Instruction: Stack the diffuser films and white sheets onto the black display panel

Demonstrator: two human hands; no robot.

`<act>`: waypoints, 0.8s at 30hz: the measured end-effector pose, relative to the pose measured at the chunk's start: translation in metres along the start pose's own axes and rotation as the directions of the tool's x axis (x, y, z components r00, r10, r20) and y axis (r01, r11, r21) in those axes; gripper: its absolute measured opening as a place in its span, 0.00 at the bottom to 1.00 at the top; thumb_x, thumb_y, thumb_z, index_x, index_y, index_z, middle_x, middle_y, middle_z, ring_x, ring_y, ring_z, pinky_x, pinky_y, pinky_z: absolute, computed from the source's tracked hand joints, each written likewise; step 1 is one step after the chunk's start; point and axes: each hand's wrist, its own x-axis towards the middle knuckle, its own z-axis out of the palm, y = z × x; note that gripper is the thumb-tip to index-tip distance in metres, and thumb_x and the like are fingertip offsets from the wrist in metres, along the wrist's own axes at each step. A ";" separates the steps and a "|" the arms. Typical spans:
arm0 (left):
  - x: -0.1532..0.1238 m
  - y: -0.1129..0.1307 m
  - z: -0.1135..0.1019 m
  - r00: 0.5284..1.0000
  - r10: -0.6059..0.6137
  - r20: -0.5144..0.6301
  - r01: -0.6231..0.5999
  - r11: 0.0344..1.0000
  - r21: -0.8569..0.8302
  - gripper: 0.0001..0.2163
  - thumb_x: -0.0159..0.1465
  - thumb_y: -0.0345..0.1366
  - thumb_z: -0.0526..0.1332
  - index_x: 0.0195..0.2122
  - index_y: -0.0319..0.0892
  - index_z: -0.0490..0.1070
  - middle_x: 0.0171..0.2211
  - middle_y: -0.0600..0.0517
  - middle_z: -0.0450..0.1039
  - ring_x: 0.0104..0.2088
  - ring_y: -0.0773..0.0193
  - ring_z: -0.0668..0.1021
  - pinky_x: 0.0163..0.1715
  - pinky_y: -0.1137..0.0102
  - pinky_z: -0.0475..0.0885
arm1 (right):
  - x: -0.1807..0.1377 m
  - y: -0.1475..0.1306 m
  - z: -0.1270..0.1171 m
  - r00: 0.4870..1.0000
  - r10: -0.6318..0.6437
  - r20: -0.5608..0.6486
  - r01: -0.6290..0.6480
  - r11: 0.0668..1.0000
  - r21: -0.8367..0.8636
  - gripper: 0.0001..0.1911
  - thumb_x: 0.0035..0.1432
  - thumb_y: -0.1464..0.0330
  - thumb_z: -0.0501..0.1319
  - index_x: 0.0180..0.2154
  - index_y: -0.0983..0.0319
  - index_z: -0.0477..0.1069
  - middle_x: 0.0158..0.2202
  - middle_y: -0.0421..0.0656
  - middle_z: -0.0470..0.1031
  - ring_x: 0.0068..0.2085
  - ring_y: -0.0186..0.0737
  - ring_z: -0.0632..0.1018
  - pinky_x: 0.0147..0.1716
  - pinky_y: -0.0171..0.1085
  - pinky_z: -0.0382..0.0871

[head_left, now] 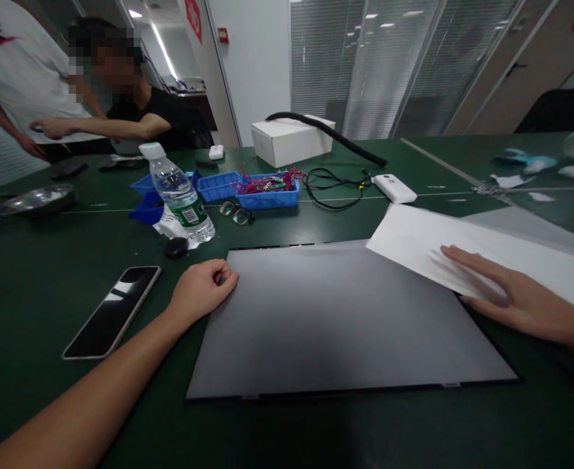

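Note:
A flat grey panel with a thin dark frame lies on the green table in front of me. My left hand rests at its upper left edge, fingers loosely curled, thumb on the panel's border; I see nothing held in it. Over the panel's upper right corner lies a large white sheet, slanting off to the right. My right hand is on this sheet with fingers stretched out and slightly blurred. Its thumb is spread apart below the sheet's near edge. Another pale grey sheet shows behind the white one.
Left of the panel lie a phone, a black mouse-like object and a water bottle. Behind are glasses, a blue tray of wired parts, black cable, a white device and a white box. Two people are across the table.

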 end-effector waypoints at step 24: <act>0.005 -0.016 0.001 0.943 -0.308 -0.125 0.254 0.911 -0.325 0.16 0.65 0.53 0.59 0.34 0.46 0.74 0.29 0.53 0.75 0.32 0.57 0.77 0.34 0.65 0.69 | 0.009 -0.031 0.029 0.966 -0.222 -0.130 0.170 0.931 -0.323 0.32 0.79 0.57 0.43 0.74 0.56 0.66 0.77 0.44 0.56 0.79 0.52 0.52 0.78 0.63 0.41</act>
